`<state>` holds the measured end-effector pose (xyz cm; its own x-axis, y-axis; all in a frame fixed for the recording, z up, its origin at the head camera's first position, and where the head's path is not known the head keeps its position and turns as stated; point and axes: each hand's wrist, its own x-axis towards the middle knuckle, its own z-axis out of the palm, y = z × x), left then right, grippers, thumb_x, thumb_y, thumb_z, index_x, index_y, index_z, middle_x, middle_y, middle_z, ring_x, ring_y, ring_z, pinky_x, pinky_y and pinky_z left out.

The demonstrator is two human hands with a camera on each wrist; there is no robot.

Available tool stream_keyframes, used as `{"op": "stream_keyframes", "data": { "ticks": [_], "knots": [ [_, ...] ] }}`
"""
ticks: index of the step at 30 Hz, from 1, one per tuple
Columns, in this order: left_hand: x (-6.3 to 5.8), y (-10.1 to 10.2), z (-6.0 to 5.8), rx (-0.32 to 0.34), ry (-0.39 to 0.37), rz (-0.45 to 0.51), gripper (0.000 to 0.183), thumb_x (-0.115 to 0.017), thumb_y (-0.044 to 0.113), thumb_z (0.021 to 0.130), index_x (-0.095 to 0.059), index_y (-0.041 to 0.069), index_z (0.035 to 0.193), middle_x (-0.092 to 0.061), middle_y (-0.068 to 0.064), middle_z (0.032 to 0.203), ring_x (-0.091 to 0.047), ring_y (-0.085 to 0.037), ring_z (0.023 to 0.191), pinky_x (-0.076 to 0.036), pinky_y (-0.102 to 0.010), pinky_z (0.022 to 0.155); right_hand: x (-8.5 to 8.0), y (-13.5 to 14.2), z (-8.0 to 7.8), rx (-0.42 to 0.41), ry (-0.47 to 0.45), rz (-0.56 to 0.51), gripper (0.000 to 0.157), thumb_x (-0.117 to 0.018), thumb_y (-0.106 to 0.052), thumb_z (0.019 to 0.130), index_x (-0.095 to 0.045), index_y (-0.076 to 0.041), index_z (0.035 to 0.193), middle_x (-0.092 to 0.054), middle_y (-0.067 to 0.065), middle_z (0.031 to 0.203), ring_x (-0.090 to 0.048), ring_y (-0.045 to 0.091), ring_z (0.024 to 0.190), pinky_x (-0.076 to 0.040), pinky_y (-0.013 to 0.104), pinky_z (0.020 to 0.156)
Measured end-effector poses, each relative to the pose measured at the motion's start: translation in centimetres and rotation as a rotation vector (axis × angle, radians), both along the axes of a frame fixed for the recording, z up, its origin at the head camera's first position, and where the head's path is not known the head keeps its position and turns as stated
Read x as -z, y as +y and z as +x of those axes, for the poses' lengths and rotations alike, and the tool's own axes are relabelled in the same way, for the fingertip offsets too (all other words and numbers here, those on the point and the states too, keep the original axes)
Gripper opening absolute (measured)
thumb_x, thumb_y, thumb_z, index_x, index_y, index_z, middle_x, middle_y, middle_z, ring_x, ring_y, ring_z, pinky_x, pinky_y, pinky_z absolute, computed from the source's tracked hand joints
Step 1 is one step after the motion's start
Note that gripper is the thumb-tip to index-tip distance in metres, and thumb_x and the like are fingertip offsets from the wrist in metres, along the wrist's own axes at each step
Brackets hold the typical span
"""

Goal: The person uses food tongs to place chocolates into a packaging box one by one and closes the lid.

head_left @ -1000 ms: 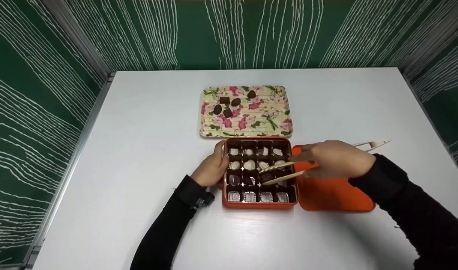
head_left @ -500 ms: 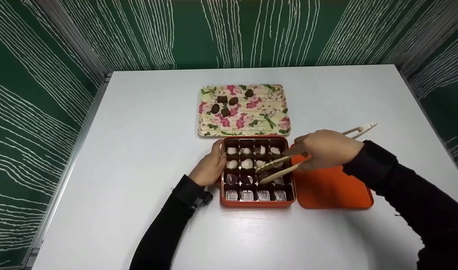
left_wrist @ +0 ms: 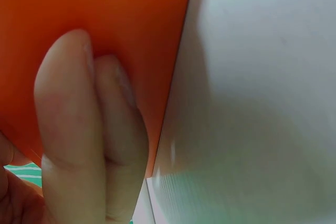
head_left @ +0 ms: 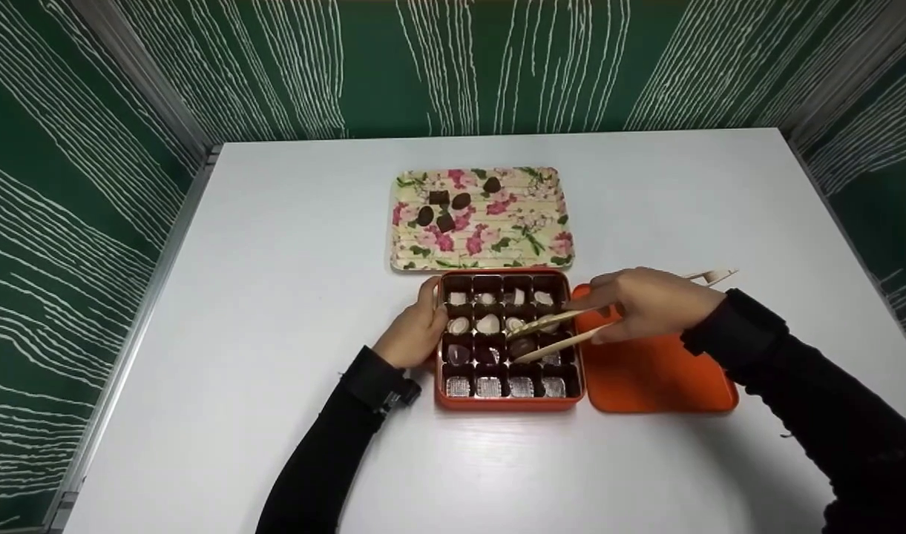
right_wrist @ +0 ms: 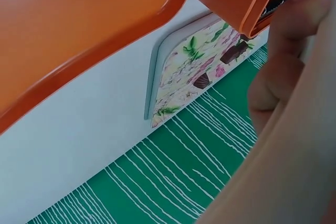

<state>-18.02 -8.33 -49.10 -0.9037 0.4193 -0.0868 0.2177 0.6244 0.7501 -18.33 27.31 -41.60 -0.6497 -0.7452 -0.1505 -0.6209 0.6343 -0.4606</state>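
Observation:
My right hand (head_left: 649,302) holds a pair of light wooden tongs (head_left: 564,345) above the right side of an orange box (head_left: 508,404). The tongs' tips reach into the third row from the back, on either side of a dark chocolate (head_left: 523,347); whether they touch it I cannot tell. The box is divided into small compartments, with pale chocolates (head_left: 488,324) in the back rows and clear wrappers or cups in the front row. At the box's left wall, my left hand (head_left: 412,334) grips its side, the thumb at the rim and fingers (left_wrist: 71,103) against the orange wall.
Behind the box lies a floral tray (head_left: 542,245) with several dark chocolates (head_left: 438,198) on its left half. An orange lid (head_left: 660,386) rests on the white table (head_left: 312,245) to the right of the box. Green walls with white lines surround the table.
My right hand rises a little, then comes back down, and the tongs' rear end tips up and down with it. The tips stay over the same compartment. My left hand keeps its place.

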Motion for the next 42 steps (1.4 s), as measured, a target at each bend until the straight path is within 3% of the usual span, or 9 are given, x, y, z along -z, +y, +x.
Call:
{"op": "stream_keyframes", "data": {
  "ticks": [9, 14, 19, 22, 25, 28, 31, 38, 42],
  "knots": [
    [-0.1, 0.0, 0.0, -0.009, -0.023, -0.022, 0.056, -0.036, 0.022, 0.109, -0.017, 0.006, 0.16, -0.066, -0.035, 0.117, -0.068, -0.044, 0.105, -0.052, -0.053, 0.098, 0.2, 0.1, -0.2, 0.002, -0.039, -0.03, 0.046, -0.084, -0.02, 0.087, -0.072, -0.014, 0.131, -0.06, -0.002, 0.084, -0.048, 0.004, 0.065, -0.042, 0.024, 0.057],
    [0.0, 0.0, 0.0, -0.008, -0.019, -0.013, 0.056, -0.036, 0.021, 0.109, -0.018, 0.004, 0.159, -0.065, -0.036, 0.12, -0.066, -0.045, 0.11, -0.05, -0.054, 0.101, 0.0, 0.0, -0.3, 0.021, -0.067, -0.034, 0.043, -0.083, -0.018, 0.087, -0.073, -0.012, 0.129, -0.059, -0.006, 0.083, -0.048, 0.004, 0.065, -0.043, 0.023, 0.057],
    [0.1, -0.1, -0.1, 0.002, -0.015, -0.003, 0.057, -0.036, 0.02, 0.109, -0.017, 0.001, 0.159, -0.068, -0.034, 0.109, -0.067, -0.044, 0.105, -0.051, -0.053, 0.099, -0.6, 0.1, -1.2, 0.091, -0.137, -0.135, 0.04, -0.079, -0.01, 0.088, -0.071, -0.006, 0.127, -0.066, -0.004, 0.09, -0.052, 0.008, 0.068, -0.046, 0.023, 0.058],
    [0.3, -0.1, -0.2, 0.012, -0.008, -0.001, 0.057, -0.036, 0.019, 0.11, -0.016, -0.002, 0.159, -0.068, -0.03, 0.098, -0.068, -0.042, 0.097, -0.052, -0.053, 0.095, -1.0, 0.0, -2.5, 0.159, -0.116, -0.206, 0.039, -0.076, -0.007, 0.091, -0.066, -0.004, 0.128, -0.07, 0.002, 0.093, -0.055, 0.011, 0.067, -0.048, 0.024, 0.057],
    [0.4, -0.1, -0.2, 0.018, -0.001, -0.001, 0.057, -0.036, 0.018, 0.11, -0.015, -0.004, 0.158, -0.067, -0.028, 0.092, -0.067, -0.042, 0.092, -0.052, -0.053, 0.094, -1.0, -0.5, -4.3, 0.241, -0.014, -0.21, 0.041, -0.072, -0.01, 0.095, -0.06, -0.001, 0.134, -0.07, 0.01, 0.1, -0.058, 0.016, 0.069, -0.046, 0.027, 0.059],
    [0.4, -0.1, -0.2, 0.007, 0.004, -0.013, 0.058, -0.037, 0.019, 0.11, -0.015, -0.004, 0.158, -0.068, -0.031, 0.098, -0.068, -0.044, 0.097, -0.052, -0.054, 0.097, -0.5, -1.7, -6.2, 0.321, 0.071, -0.175, 0.048, -0.067, -0.016, 0.1, -0.054, 0.001, 0.143, -0.067, 0.02, 0.123, -0.067, 0.029, 0.09, -0.053, 0.038, 0.076],
    [0.3, -0.2, -0.3, 0.0, -0.003, -0.018, 0.057, -0.037, 0.02, 0.11, -0.016, -0.002, 0.158, -0.068, -0.033, 0.106, -0.067, -0.045, 0.103, -0.051, -0.054, 0.099, 0.2, -3.7, -8.4, 0.378, 0.127, -0.131, 0.053, -0.064, -0.022, 0.103, -0.049, 0.002, 0.148, -0.056, 0.025, 0.142, -0.062, 0.04, 0.117, -0.05, 0.054, 0.096],
    [0.2, -0.1, -0.2, -0.006, -0.01, 0.002, 0.054, -0.037, 0.02, 0.11, -0.019, 0.004, 0.158, -0.064, -0.036, 0.121, -0.065, -0.046, 0.112, -0.05, -0.054, 0.102, 2.0, -8.0, -12.2, 0.463, 0.171, 0.048, 0.051, -0.058, -0.024, 0.106, -0.049, 0.002, 0.149, -0.066, 0.027, 0.117, -0.064, 0.039, 0.094, -0.05, 0.053, 0.085],
    [0.3, -0.1, -0.3, 0.0, -0.002, -0.001, 0.055, -0.037, 0.02, 0.11, -0.018, 0.002, 0.158, -0.063, -0.037, 0.122, -0.065, -0.047, 0.113, -0.049, -0.054, 0.102, 2.1, -9.6, -13.2, 0.489, 0.157, 0.103, 0.049, -0.058, -0.024, 0.106, -0.051, 0.001, 0.148, -0.065, 0.027, 0.123, -0.064, 0.041, 0.101, -0.05, 0.054, 0.093]
  ]
}}
